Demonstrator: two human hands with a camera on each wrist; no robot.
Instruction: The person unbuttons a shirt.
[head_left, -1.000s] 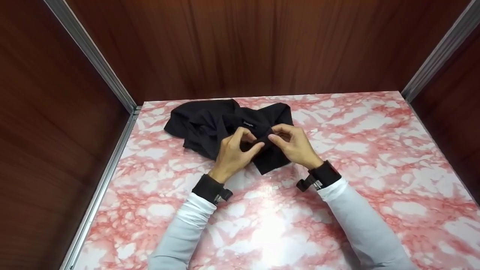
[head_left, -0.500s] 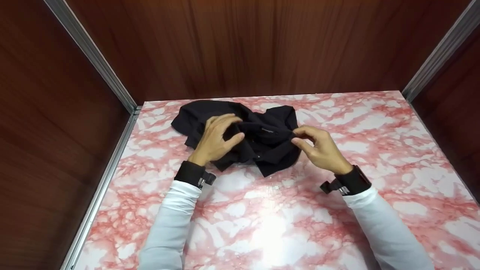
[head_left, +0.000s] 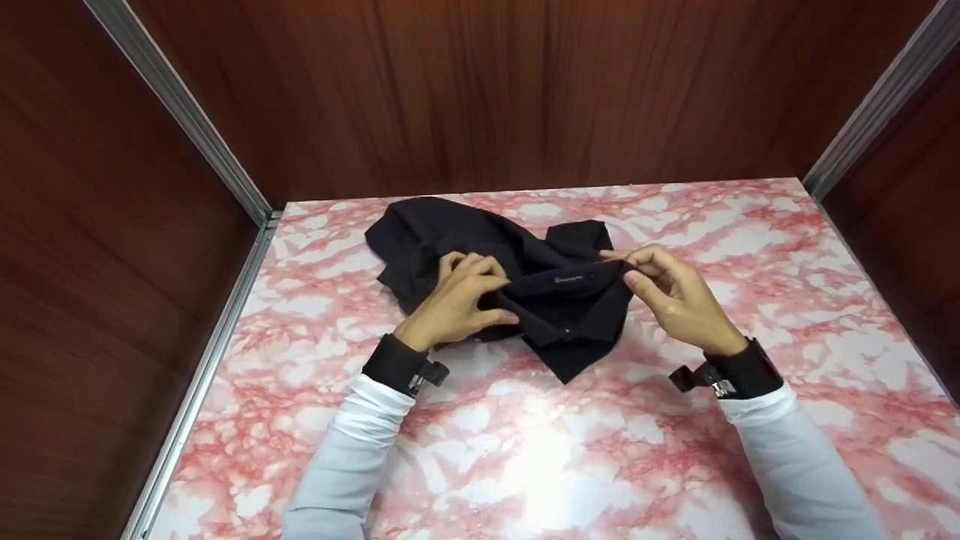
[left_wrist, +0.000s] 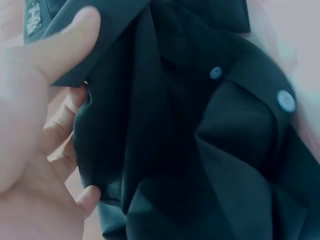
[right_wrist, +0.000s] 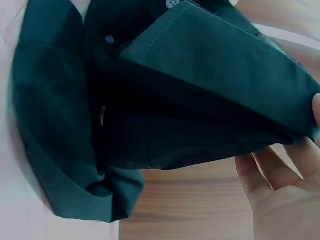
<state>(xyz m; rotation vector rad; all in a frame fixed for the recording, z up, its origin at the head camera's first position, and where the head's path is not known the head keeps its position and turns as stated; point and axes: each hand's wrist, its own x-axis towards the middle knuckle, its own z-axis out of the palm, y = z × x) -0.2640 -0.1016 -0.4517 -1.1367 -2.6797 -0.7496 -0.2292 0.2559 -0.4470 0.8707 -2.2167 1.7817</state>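
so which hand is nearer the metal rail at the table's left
Left: the left hand, gripping the black shirt, is right of the rail; the right hand, pinching the collar, is farther right.

Both forearms enter from the lower edge of the head view and angle inward; hands apart, thumbs on the inner sides. Left arm point(head_left: 345, 457): pale sleeve, ending at a black wristband point(head_left: 391, 369). Left hand point(head_left: 459, 301): back uppermost, fingers bent, thumb extended toward the right hand point(head_left: 681, 304). Left wrist view: thumb opposed to the fingers, in a grip. Right arm point(head_left: 802, 457): same sleeve, similar band at wrist. Right hand: thumb and forefinger opposed in a pinch. Right wrist view: thumb largely cut off by frame edge, fingers side by side.
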